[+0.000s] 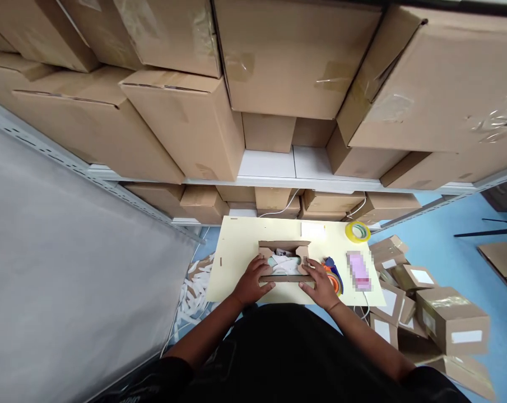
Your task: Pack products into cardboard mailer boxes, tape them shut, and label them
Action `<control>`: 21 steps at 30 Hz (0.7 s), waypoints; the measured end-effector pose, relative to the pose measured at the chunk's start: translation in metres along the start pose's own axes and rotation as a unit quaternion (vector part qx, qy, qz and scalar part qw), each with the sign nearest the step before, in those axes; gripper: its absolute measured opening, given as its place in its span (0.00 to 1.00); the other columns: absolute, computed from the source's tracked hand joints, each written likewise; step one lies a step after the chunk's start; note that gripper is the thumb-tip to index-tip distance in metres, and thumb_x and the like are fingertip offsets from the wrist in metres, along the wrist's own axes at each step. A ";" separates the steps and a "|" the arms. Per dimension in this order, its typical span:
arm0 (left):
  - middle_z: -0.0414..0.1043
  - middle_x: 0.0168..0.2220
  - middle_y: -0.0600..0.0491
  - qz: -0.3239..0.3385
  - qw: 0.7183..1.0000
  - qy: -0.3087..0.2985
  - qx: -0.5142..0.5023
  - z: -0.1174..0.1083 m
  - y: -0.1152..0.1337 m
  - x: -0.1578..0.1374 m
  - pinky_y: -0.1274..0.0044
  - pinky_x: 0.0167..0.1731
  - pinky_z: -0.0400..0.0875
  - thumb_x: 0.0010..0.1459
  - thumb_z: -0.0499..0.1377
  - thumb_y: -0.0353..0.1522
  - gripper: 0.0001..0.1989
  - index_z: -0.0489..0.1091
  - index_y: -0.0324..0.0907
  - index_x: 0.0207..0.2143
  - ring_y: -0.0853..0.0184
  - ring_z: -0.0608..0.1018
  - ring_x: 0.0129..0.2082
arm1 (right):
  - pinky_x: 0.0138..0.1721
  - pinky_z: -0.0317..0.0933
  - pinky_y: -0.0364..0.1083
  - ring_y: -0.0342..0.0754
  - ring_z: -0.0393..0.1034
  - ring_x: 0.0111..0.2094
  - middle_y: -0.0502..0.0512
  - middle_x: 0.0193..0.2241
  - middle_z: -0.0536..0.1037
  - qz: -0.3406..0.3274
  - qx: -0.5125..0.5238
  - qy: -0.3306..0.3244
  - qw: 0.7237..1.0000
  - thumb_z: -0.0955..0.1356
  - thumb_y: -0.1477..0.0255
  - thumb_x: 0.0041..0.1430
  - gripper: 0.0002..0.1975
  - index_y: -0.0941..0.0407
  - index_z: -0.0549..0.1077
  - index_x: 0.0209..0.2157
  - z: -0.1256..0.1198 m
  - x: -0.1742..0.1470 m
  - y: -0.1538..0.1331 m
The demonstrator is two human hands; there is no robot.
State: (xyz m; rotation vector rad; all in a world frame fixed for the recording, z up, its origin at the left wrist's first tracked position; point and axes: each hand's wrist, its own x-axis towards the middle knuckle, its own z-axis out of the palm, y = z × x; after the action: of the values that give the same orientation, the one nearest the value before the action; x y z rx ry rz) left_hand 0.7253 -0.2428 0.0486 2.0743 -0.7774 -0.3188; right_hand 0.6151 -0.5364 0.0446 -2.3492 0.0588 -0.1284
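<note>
A small open cardboard box (284,279) sits on the pale yellow table (240,238), its flaps raised. Inside lie white and pale green wrapped items (284,265) whose kind I cannot make out. My left hand (254,280) grips the box's left end, fingers over the side flap and thumb near the front flap. At the opposite end, my right hand (320,284) holds the box the same way. Just beyond the right hand is a blue and orange tape dispenser (334,277), partly hidden by that hand.
A yellow tape roll (358,232), a white paper (312,229) and a blurred pink item (359,271) lie on the table. Shelves (274,182) stacked with cartons (297,61) rise behind. Taped cartons (452,319) pile up at right; paper scraps (194,294) cover the floor at left.
</note>
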 end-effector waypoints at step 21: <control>0.72 0.60 0.44 -0.005 0.990 -0.026 0.135 -0.014 0.017 0.032 0.56 0.68 0.59 0.64 0.57 0.33 0.22 0.72 0.44 0.60 0.52 0.70 0.64 | 0.57 0.67 0.63 0.62 0.67 0.55 0.66 0.51 0.69 -0.003 -0.022 0.083 0.996 0.68 0.63 0.65 0.19 0.56 0.69 0.54 0.022 0.027 0.018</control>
State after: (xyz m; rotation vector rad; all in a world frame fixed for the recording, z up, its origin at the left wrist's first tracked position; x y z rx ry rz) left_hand 0.7498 -0.2614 0.0724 2.3317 -0.8815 -0.2858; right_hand 0.6444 -0.5360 0.0182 -2.3789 0.1365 -0.3290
